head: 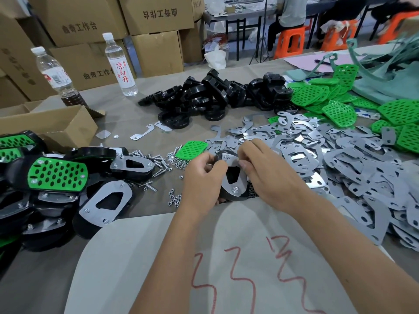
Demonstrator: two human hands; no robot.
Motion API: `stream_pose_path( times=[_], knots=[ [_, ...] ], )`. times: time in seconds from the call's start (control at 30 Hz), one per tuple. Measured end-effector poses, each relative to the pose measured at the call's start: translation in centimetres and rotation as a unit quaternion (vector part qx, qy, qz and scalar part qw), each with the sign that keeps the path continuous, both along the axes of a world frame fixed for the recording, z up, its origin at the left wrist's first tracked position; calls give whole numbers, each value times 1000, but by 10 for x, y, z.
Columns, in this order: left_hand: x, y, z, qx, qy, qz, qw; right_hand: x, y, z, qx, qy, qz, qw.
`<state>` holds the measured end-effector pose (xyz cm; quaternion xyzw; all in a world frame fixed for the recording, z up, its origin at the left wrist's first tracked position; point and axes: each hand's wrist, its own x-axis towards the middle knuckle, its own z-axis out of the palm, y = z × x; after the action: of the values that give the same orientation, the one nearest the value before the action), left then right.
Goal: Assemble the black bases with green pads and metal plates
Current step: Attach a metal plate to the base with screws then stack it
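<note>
Both hands held one black base above the tabletop: left hand gripping its edge, right hand apparently pinching the metal plate. A nut could slip into the loose pile.

I am looking at a small assembly workshop: stacked cardboard boxes are lining the wall, loose heaps of black bases, metal plates and green pads are covering the table.

Bare paper near, finished assemblies left, plate heap right
</note>
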<state>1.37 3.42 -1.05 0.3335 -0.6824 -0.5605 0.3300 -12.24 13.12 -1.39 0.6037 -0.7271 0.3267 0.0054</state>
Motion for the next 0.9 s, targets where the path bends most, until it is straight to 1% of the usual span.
stream_pose_path(
  times=[0.1,0.2,0.4,0.67,0.73,0.77,0.8,0.87,0.9],
  knots=[
    [1,-2,-1,15,6,-3,1000,-5,0,-1,1,-34,23,999],
    [1,-4,-1,24,2,-18,1000,-8,-1,-2,-8,-52,22,998],
    [0,-6,-4,26,6,-20,999,-2,-5,-2,-17,-12,-16,1000],
    [0,-4,-5,22,19,-17,999,8,-5,-5,-48,5,-66,997],
    [2,-2,-1,24,28,-3,999,8,-7,-5,-46,-31,-92,994],
    [2,0,2,31,41,8,999,7,-7,-4,-49,-66,-103,991],
    [4,0,5,38,57,28,997,9,-8,-2,-51,-120,-97,987],
    [8,-1,11,46,81,66,993,17,-9,2,-43,-254,-41,965],
    [14,-3,15,39,90,88,991,25,-12,5,-32,-303,-3,953]
  ],
)
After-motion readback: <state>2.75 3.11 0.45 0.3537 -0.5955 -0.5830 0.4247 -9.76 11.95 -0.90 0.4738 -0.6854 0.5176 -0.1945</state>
